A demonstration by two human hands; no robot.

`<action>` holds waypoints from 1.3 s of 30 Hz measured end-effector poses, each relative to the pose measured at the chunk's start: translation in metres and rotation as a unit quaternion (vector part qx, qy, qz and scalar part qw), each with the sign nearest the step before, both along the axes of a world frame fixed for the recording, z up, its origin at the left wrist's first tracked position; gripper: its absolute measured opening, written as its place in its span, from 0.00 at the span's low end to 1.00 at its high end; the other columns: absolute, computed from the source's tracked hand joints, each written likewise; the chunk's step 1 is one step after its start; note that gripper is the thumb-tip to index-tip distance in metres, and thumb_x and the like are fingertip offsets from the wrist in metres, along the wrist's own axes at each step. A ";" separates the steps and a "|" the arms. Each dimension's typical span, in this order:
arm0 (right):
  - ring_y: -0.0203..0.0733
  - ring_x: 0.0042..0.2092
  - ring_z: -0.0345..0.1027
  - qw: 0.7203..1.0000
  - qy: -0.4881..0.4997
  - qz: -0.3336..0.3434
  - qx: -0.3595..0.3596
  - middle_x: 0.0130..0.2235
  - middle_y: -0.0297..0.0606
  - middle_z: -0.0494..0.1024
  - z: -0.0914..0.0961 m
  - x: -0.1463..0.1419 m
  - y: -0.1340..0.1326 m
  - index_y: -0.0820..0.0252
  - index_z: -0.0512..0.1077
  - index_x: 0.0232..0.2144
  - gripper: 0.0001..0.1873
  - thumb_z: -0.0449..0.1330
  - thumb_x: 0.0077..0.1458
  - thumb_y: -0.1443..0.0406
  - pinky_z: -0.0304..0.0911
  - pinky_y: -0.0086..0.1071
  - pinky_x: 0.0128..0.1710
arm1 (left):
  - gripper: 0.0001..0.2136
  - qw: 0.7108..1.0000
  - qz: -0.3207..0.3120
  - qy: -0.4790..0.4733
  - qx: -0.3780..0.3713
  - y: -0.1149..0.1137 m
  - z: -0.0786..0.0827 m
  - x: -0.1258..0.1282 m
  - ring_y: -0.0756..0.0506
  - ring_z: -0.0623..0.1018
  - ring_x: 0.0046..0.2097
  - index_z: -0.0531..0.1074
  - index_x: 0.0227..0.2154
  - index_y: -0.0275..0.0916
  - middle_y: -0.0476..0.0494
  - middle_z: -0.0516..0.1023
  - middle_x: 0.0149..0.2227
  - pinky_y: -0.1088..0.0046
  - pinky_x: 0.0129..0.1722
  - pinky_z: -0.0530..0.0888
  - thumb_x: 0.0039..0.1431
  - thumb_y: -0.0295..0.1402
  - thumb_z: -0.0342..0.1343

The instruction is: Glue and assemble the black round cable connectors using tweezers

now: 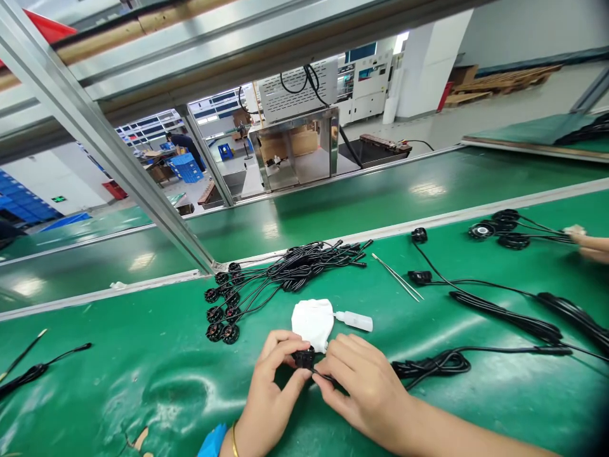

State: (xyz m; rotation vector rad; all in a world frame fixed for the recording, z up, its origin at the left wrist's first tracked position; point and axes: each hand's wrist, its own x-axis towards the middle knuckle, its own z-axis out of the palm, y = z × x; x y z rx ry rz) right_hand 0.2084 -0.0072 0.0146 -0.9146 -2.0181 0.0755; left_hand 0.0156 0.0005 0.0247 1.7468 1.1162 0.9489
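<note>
My left hand (272,387) pinches a small round black connector head (303,358) between thumb and fingers, low over the green mat. My right hand (364,387) is closed on the black cable (431,365) right beside that head, touching it. The cable coils to the right of my right hand. Just behind my fingers lie a white cloth (311,320) and a small white bottle (354,321).
A bundle of black cables with round heads (266,282) lies beyond the cloth. Metal tweezers (397,277) and more cables (504,314) lie to the right. Another person's hand (590,244) holds cables at the far right. An aluminium frame post (109,149) rises at left.
</note>
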 end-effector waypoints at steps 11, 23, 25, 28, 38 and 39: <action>0.41 0.31 0.55 0.999 -0.032 0.002 0.012 0.29 0.36 0.68 0.003 0.000 -0.003 0.61 0.70 0.31 0.08 0.55 0.64 0.70 0.46 0.36 0.32 | 0.12 0.999 -0.022 0.033 0.022 -0.001 -0.002 -0.003 0.43 0.73 0.52 0.76 0.47 0.50 0.43 0.71 0.50 0.68 0.51 0.72 0.63 0.29 0.59; 0.41 0.31 0.55 0.999 -0.035 0.007 0.004 0.29 0.36 0.68 0.004 -0.001 -0.006 0.60 0.69 0.30 0.10 0.54 0.65 0.69 0.45 0.36 0.31 | 0.11 0.997 -0.031 0.052 0.057 -0.004 -0.003 -0.005 0.41 0.73 0.52 0.76 0.47 0.47 0.41 0.70 0.48 0.63 0.52 0.72 0.65 0.29 0.56; 0.41 0.31 0.56 0.999 -0.037 0.005 0.004 0.29 0.36 0.69 0.005 -0.001 -0.006 0.60 0.69 0.30 0.09 0.54 0.65 0.69 0.46 0.36 0.31 | 0.11 0.996 -0.031 0.054 0.056 -0.004 -0.002 -0.004 0.40 0.72 0.52 0.76 0.47 0.47 0.41 0.70 0.48 0.63 0.52 0.72 0.65 0.29 0.55; 0.41 0.31 0.56 0.999 -0.039 -0.001 0.003 0.29 0.36 0.69 0.004 -0.001 -0.005 0.60 0.70 0.31 0.09 0.54 0.65 0.69 0.46 0.36 0.32 | 0.10 0.997 -0.019 0.053 0.060 -0.004 -0.002 -0.002 0.40 0.72 0.52 0.76 0.46 0.48 0.41 0.70 0.48 0.62 0.53 0.71 0.64 0.29 0.56; 0.40 0.31 0.57 0.999 -0.043 -0.014 0.013 0.29 0.36 0.70 0.002 0.000 -0.001 0.60 0.69 0.31 0.09 0.54 0.64 0.68 0.48 0.35 0.31 | 0.10 0.996 -0.010 0.062 0.066 0.000 -0.004 -0.003 0.40 0.73 0.53 0.77 0.45 0.48 0.41 0.71 0.49 0.63 0.53 0.73 0.63 0.30 0.57; 0.40 0.31 0.58 0.999 -0.043 -0.016 0.014 0.30 0.36 0.71 0.002 -0.001 -0.001 0.60 0.69 0.30 0.09 0.55 0.64 0.67 0.48 0.35 0.31 | 0.09 0.996 -0.008 0.060 0.068 0.000 -0.005 -0.004 0.40 0.74 0.52 0.77 0.45 0.47 0.40 0.71 0.49 0.63 0.52 0.74 0.63 0.31 0.57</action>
